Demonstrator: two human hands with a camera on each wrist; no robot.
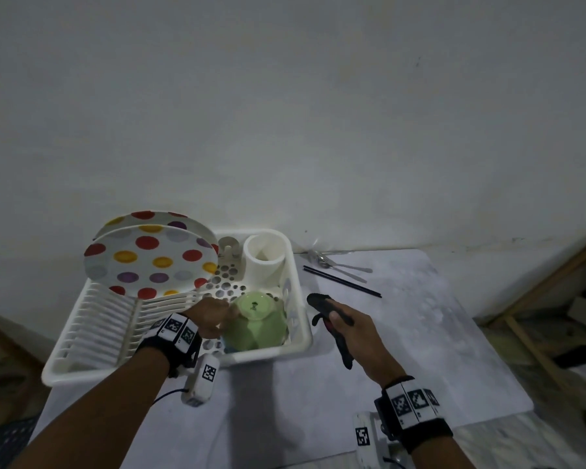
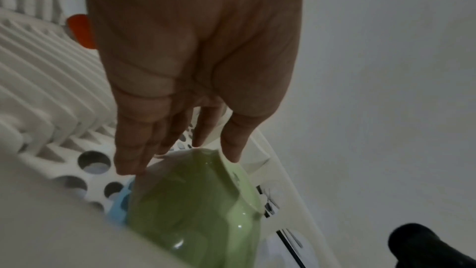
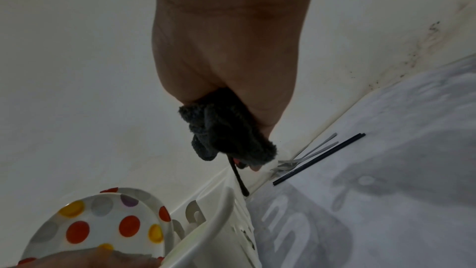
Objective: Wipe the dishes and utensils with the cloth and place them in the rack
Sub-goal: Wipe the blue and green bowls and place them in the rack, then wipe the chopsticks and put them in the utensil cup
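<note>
A pale green bowl (image 1: 256, 324) (image 2: 201, 211) lies upside down in the front right corner of the white dish rack (image 1: 92, 333) (image 2: 51, 109) (image 3: 206, 237). My left hand (image 1: 214, 316) (image 2: 177, 156) reaches down onto its left side, fingers straight, tips touching the bowl near its foot. Two polka-dot plates (image 1: 149, 258) (image 3: 98, 225) stand in the rack's slots. To the right of the rack my right hand (image 1: 345, 326) (image 3: 247, 150) hovers over the table and grips a bunched dark cloth (image 1: 322, 306) (image 3: 224, 133). Metal cutlery (image 1: 339, 265) (image 3: 304, 156) and black chopsticks (image 1: 342, 280) (image 3: 319, 158) lie on the table behind it.
A white utensil cup (image 1: 266, 255) stands at the rack's back. Something blue (image 2: 118, 207) shows under the bowl's edge. The pale table (image 1: 403, 350) meets the wall just behind the cutlery. A wooden shelf (image 1: 555, 316) stands off the table's right edge.
</note>
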